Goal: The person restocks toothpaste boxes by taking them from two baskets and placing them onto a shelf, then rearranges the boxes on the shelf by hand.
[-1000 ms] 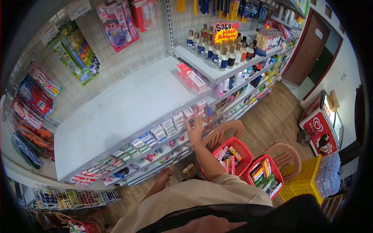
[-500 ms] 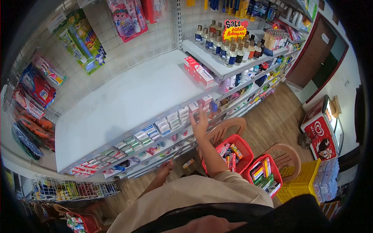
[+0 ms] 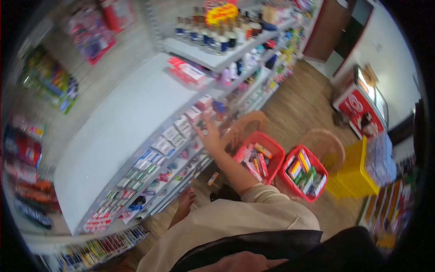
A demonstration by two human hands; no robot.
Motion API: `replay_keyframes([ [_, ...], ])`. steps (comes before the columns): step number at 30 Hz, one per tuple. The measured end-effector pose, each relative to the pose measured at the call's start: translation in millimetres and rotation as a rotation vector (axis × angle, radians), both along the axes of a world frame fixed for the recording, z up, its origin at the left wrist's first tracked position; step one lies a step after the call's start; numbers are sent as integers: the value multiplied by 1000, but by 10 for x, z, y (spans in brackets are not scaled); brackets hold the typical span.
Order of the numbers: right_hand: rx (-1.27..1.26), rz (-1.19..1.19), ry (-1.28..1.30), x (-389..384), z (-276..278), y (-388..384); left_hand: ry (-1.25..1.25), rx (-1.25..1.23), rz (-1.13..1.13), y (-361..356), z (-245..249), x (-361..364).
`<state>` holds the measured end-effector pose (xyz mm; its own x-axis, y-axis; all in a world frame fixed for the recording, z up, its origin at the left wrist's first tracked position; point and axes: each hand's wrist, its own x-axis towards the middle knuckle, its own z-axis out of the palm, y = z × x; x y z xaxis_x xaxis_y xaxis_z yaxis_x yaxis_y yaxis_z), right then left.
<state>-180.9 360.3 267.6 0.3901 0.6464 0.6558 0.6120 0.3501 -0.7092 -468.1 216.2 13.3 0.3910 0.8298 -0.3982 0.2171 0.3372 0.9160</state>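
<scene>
Right hand [image 3: 211,139]: your fingers spread near small boxes [image 3: 194,113], nothing gripped;
Left hand [image 3: 186,198]: grip unclear;
Box rows: likely for easy picking

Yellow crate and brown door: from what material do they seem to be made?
Yellow crate: probably moulded plastic, matt, going by its even colour and thick rim.
Brown door: perhaps wood or wood-look panel, smooth, going by its flat brown face; blur leaves it open.
</scene>
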Motion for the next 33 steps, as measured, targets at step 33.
replay_keyframes([
  [33, -1516, -118, 115, 2357, -3236, -2371, 105, -384, 253, -1218, 330, 3203],
])
